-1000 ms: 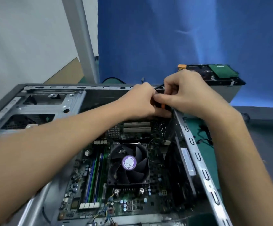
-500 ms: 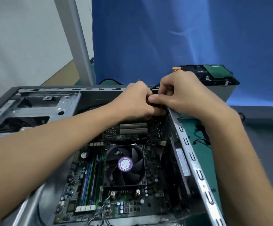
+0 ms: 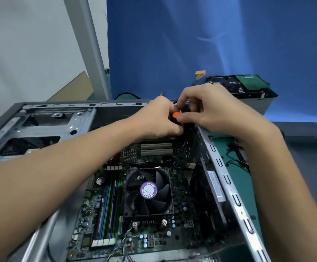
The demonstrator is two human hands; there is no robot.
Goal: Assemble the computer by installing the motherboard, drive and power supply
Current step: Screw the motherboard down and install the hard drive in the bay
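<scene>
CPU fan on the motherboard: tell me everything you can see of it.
The CPU fan is black: curved blades in a square frame, a round purple hub sticker with white print. It lies flat atop a finned heatsink, mid motherboard, inside the open case. Two screws show at its near edge. Nothing rests on it.

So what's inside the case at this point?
The motherboard lies in the case, with its cooler fan and memory sticks showing. At the far corner the left hand and right hand grip an orange-capped tool, hiding what is beneath.
</scene>
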